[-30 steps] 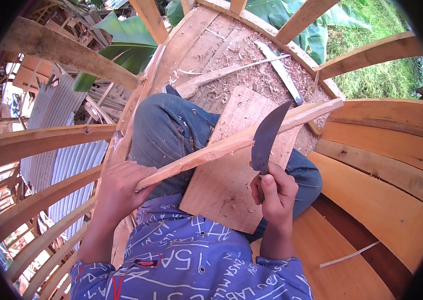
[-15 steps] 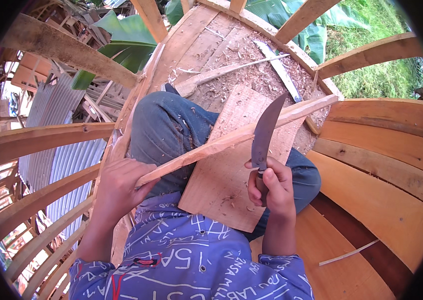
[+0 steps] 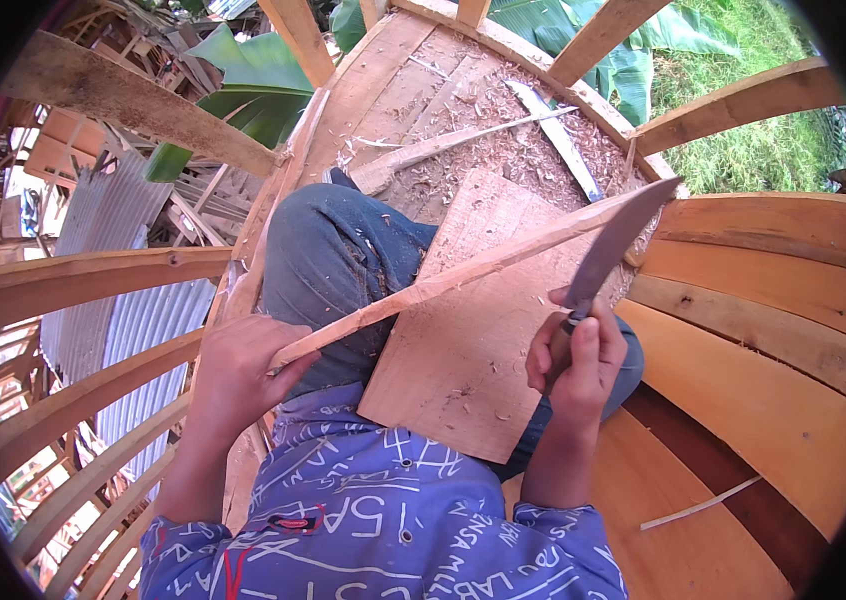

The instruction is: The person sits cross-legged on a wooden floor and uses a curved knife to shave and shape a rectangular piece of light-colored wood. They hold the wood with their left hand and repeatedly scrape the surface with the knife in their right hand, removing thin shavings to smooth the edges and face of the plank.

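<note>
My left hand (image 3: pixel 251 368) is closed round the near end of a long, thin wooden strip (image 3: pixel 453 277). The strip slants up to the right across a flat wooden board (image 3: pixel 453 375) that rests on my lap between my knees. In my right hand (image 3: pixel 575 360) is a large knife (image 3: pixel 615 245) with a broad, dark, curved blade, gripped by its handle. Its blade points up and to the right and overlaps the strip's far part in view; whether they touch I cannot tell.
Ahead, wood shavings cover the plank floor (image 3: pixel 443 90), where a saw (image 3: pixel 558 140) and a rough wooden piece (image 3: pixel 423 158) lie. Slatted wooden rails (image 3: pixel 93 280) curve round the left side. Orange-brown planks (image 3: pixel 753 390) line the right, with a thin offcut (image 3: pixel 700 503) on them.
My right hand has moved to the right with the knife, and the blade now leans further right. The left hand and the wooden strip have hardly moved.
</note>
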Available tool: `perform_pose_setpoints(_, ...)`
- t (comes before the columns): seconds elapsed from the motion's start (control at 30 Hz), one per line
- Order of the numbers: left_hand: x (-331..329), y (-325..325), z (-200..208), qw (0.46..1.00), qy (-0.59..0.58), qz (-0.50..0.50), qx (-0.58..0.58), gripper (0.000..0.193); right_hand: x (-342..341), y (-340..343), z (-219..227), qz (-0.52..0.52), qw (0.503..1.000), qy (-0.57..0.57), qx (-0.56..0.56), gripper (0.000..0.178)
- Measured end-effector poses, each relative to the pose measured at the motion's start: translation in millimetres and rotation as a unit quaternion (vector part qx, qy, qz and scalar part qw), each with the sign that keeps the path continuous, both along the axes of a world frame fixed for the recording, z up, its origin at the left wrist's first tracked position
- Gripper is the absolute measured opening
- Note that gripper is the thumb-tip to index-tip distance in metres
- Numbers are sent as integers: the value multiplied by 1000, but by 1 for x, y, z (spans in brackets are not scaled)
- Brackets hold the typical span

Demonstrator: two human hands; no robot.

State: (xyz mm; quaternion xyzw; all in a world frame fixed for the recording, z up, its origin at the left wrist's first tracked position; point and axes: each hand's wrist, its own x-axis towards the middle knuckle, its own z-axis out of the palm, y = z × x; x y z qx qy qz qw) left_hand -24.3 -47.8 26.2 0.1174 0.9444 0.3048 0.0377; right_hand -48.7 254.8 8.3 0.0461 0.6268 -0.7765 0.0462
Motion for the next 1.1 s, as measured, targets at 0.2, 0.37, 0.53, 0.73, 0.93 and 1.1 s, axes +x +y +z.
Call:
perform_pose_setpoints(0.2, -1, -2, -1, 1000, 0, -7, 6, 18, 7, -6, 3, 108, 990, -28, 89, 31)
perform_pose_setpoints(0.37, 0, -5, -2, 1000, 4, -14, 14, 18, 13, -11, -2, 63, 997, -16, 36, 32)
perform_pose_setpoints(0.53, 0, -4, -2, 1000, 4, -11, 7, 19, 12, -15, 2, -75, 991, 25, -110, 30)
perform_pose_setpoints(0.73, -3, -6, -1, 1000, -4, -14, -4, 20, 22, -32, 2, 217, 961, 58, 164, 28)
perform_pose_setpoints(0.93, 4, -7, -3, 1000, -5, -4, -1, 21, 13, -3, 11, 32, 999, -15, 27, 25)
perform_pose_setpoints(1.1, -1, -8, -3, 1000, -6, -8, 0, 20, 15, -12, 4, 249, 950, 36, 185, 22)
